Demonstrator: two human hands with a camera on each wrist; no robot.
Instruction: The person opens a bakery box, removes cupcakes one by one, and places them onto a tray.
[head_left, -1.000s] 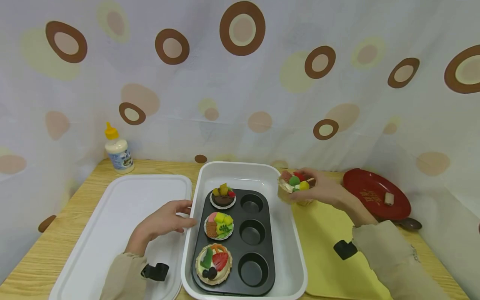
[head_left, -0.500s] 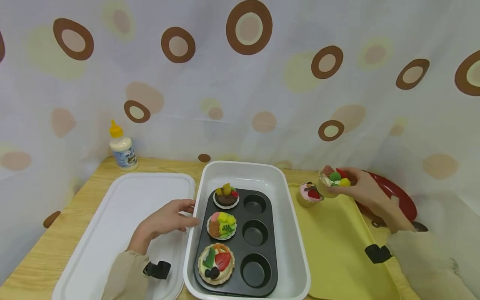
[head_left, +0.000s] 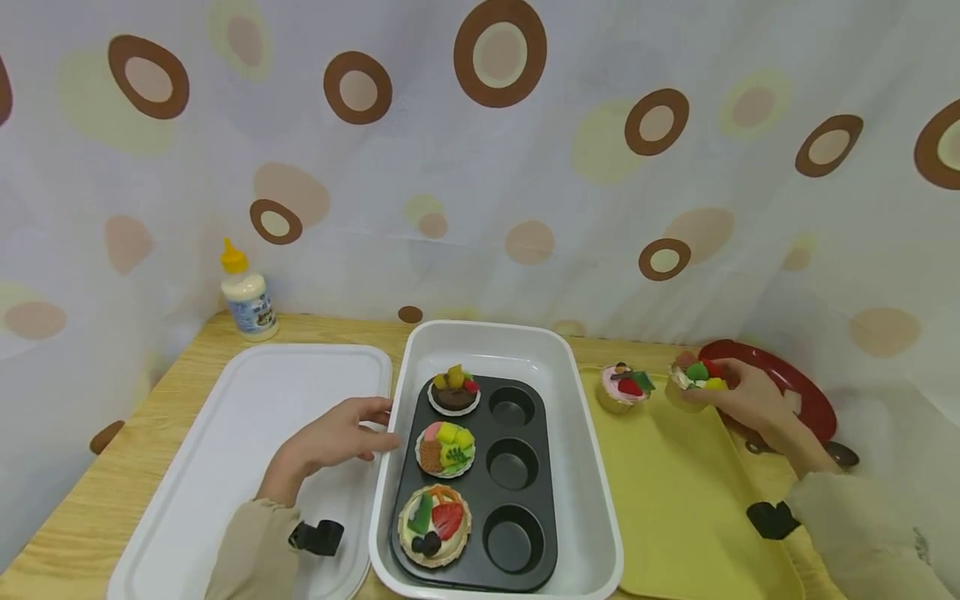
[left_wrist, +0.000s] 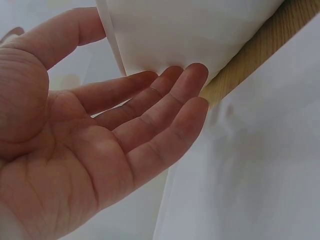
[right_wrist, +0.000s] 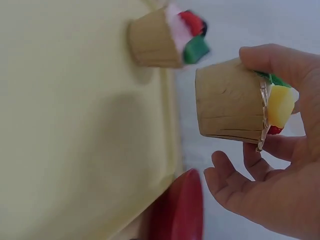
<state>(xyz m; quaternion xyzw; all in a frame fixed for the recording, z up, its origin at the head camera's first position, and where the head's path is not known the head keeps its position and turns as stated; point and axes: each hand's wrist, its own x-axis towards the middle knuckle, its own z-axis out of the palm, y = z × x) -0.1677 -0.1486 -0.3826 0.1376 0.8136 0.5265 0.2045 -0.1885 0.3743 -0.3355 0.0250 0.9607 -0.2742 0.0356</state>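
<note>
Pinched between thumb and fingers of my right hand (head_left: 750, 400) is a cupcake (right_wrist: 232, 100) in a tan paper cup, topped with green, yellow and red fruit pieces. It hangs just above the far right part of the yellow tray (head_left: 675, 500). Left of it on that tray stands a pink-topped cupcake (head_left: 624, 388). My left hand (head_left: 330, 442) touches the outer left wall of the white deep tray (head_left: 517, 343) with loosely bent fingers (left_wrist: 190, 80). Inside lies a dark muffin pan (head_left: 476, 508); its left column holds a chocolate cupcake (head_left: 453, 398), a yellow-topped cupcake (head_left: 446, 450) and a fruit tart (head_left: 435, 527).
A flat white tray (head_left: 247, 450) lies on the left of the wooden table (head_left: 82, 508). Behind it stands a glue bottle (head_left: 251, 304) with a yellow cap. At the far right are a red plate (head_left: 817, 400) and a dark spoon (head_left: 842, 453).
My right hand has carried the cupcake rightward across the yellow tray and then lowered it, bringing the pink-topped cupcake into view. The left hand stays at the deep tray's wall.
</note>
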